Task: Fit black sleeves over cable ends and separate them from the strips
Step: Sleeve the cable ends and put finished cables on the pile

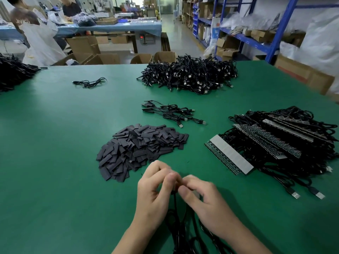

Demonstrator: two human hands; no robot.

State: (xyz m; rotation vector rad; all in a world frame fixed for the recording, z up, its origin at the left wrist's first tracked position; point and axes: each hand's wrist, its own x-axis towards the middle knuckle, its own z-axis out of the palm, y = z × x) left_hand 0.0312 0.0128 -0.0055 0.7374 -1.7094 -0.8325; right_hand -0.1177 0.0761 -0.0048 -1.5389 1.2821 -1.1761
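My left hand (pixel 156 189) and my right hand (pixel 200 197) meet just above the green table near its front edge, fingertips pinched together on the end of a black cable (pixel 175 213) that hangs down between my forearms. The cable end itself is mostly hidden by my fingers. A heap of flat black sleeves (pixel 139 149) lies just beyond my left hand. To the right, strips (pixel 229 156) with cable ends attached rest on a tangle of black cables (pixel 293 143).
Three finished cables (pixel 172 112) lie mid-table, a big pile of USB cables (pixel 190 76) behind them, one loose cable (pixel 89 82) at the left, and another black heap (pixel 12 74) at the far left edge. People, cardboard boxes and blue shelving (pixel 275 33) stand beyond the table.
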